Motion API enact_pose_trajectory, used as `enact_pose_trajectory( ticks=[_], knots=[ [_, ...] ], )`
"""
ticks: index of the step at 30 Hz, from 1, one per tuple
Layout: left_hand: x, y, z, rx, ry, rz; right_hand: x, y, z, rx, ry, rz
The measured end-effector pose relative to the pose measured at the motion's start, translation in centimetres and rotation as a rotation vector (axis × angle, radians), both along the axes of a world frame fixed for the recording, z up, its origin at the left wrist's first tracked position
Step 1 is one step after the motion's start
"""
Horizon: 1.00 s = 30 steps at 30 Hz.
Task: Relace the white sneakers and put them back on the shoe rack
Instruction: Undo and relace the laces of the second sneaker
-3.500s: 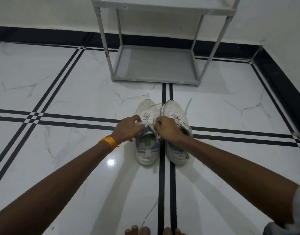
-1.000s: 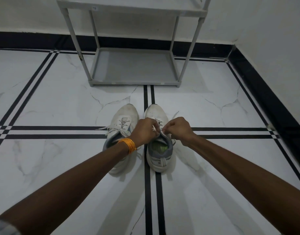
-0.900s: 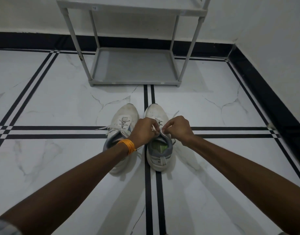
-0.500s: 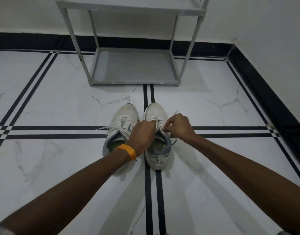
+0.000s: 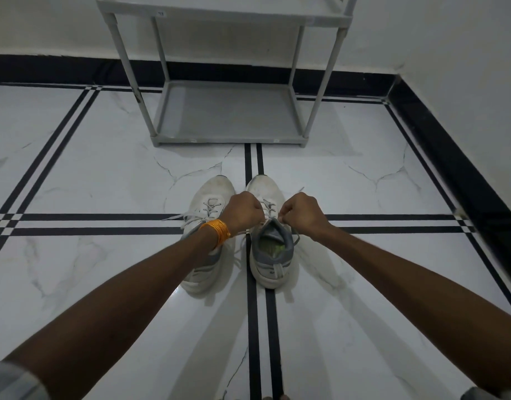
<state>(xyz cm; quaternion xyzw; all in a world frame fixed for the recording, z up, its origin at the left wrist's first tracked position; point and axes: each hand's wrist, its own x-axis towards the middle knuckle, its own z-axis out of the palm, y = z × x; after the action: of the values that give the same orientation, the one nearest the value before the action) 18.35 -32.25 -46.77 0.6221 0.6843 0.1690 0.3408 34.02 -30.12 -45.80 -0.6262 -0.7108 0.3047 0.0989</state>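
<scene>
Pulling lace ends taut, the fisted left hand [image 5: 244,212] and right hand [image 5: 302,212] each pinch a lace over the right-side worn white fabric sneaker [image 5: 270,235] on the marble floor [image 5: 89,174]; its mate [image 5: 208,226] touches alongside. Next, probably knotting. Beyond, bare floor leads to the grey plastic shoe rack [image 5: 228,116], bottom shelf empty.

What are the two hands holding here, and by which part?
Each hand, left hand and right hand, pinches a lace end of the right sneaker, near its top eyelets. The left sneaker is not held.
</scene>
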Motion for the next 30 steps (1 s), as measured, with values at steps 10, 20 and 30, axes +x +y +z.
enact_pose_trajectory(
  ticks=[10,20,30],
  knots=[
    [-1.3,0.3,3.6,0.081,0.297,-0.229,0.9,1.4,3.6,-0.146,-0.104,0.061],
    [0.2,1.2,10.2,0.414,0.326,-0.685,-1.7,3.4,14.2,-0.048,0.496,0.158],
    [-0.3,2.7,13.6,0.265,-0.126,-0.143,-1.1,4.4,15.9,-0.164,0.911,-0.044]
  ],
)
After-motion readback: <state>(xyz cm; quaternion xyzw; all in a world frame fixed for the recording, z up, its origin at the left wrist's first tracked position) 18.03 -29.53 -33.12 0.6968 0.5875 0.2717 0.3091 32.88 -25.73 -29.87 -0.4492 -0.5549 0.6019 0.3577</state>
